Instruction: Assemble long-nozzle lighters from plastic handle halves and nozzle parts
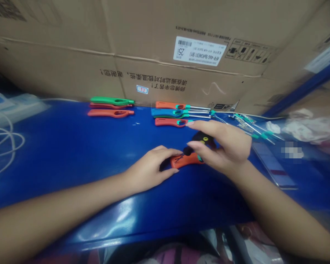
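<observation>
From afar I watch through one camera on the person's head, facing forward and down, close above the left hand point(150, 168) and right hand point(228, 143), across the blue table point(63, 157) to the cardboard box point(143, 40) behind.

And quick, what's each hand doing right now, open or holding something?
Left hand: closed, holding the end of an orange plastic handle.
Right hand: closed, holding a rounded black tool with yellow spots.
</observation>
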`<state>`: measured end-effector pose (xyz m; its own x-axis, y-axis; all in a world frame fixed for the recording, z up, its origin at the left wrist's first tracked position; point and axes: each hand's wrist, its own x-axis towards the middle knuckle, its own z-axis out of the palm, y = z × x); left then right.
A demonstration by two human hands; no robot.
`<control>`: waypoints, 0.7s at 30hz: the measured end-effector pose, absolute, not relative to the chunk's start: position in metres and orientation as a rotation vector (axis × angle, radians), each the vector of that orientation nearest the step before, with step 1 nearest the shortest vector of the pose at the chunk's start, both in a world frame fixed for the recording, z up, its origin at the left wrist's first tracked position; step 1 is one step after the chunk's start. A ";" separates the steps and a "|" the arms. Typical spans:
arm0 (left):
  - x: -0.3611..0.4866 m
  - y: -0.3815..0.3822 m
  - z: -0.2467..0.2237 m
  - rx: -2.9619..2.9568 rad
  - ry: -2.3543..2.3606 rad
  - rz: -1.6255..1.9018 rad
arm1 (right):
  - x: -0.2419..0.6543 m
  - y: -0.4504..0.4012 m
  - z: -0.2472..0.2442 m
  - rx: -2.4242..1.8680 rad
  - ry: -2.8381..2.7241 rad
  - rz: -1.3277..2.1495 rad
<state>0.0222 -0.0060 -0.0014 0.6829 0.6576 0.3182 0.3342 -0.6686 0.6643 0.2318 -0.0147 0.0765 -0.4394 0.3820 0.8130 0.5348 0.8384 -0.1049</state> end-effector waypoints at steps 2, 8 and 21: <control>0.022 -0.006 -0.001 2.323 0.753 0.760 | 0.232 -0.013 0.072 -0.709 -2.088 -0.076; 0.022 -0.007 0.000 2.322 0.757 0.742 | 0.232 -0.009 0.066 -0.701 -2.010 0.220; 0.022 -0.006 -0.001 2.322 0.736 0.734 | 0.228 -0.015 0.075 -0.565 -2.082 -0.098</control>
<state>0.0218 -0.0062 -0.0005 0.6948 0.6448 0.3185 0.3204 -0.6740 0.6656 0.2284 -0.0153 0.0754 -0.4484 0.3546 0.8205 0.4303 0.8902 -0.1495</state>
